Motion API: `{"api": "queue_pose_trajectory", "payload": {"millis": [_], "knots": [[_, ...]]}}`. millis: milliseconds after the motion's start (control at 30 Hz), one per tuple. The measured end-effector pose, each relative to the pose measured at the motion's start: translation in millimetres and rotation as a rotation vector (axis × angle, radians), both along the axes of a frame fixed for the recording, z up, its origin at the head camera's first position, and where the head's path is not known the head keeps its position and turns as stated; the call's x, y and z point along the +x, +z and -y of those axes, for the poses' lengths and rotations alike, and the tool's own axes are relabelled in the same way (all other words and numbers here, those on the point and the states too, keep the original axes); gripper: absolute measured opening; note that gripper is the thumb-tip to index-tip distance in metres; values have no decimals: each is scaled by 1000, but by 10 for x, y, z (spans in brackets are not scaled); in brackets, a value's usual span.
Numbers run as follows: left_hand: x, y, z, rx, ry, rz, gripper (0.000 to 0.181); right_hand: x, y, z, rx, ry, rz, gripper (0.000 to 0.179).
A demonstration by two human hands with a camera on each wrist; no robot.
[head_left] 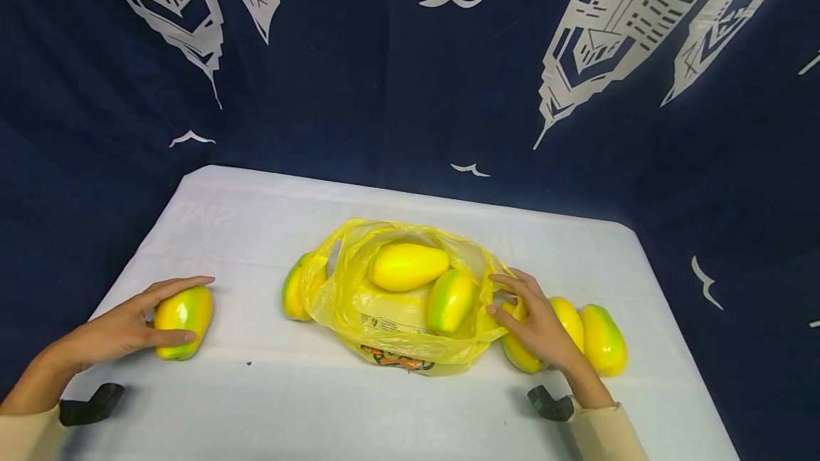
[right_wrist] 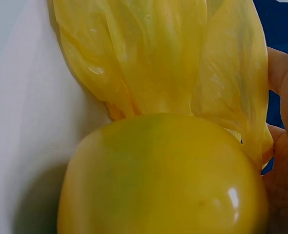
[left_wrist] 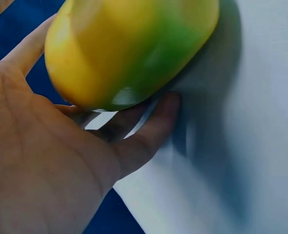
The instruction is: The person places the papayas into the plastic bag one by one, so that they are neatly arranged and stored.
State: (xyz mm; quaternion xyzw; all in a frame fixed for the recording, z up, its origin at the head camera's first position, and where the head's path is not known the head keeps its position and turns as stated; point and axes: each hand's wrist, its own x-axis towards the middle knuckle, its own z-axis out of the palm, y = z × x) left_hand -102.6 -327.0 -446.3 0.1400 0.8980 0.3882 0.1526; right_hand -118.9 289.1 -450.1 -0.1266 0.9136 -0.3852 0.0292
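Note:
At the left of the head view, my left hand (head_left: 128, 326) grips a yellow-green mango (head_left: 184, 322), thumb on the near side and fingers over the far side. The left wrist view shows this mango (left_wrist: 134, 48) close up. A yellow plastic bag (head_left: 384, 336) lies mouth-up in the middle, with a mango (head_left: 408, 267) and a greener mango (head_left: 451, 301) inside. My right hand (head_left: 538, 322) holds the bag's right rim between thumb and fingers. In the right wrist view, the bag (right_wrist: 149, 53) stretches to the fingers behind a large mango (right_wrist: 163, 175).
One mango (head_left: 295, 289) sits against the bag's left side. Right of the bag lie a mango (head_left: 520, 351) partly under the right hand, another mango (head_left: 569, 320) and a greener-sided mango (head_left: 604, 340). A white cloth (head_left: 288, 404) covers the table; a dark blue printed curtain (head_left: 384, 91) hangs behind.

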Motion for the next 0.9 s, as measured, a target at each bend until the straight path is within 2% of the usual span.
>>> {"api": "queue_pose_trajectory", "payload": {"millis": [233,533,900], "knots": [[17,-45,-43,-23,34,3,80,-9,-6,3,-3,6,-4,50],[-6,-61,-132,-52,77,59,83,-16,-3,3,-7,7,-2,49],[24,-122,-132,-31,102,59,78,11,-4,4,-10,-5,12,50]]}}
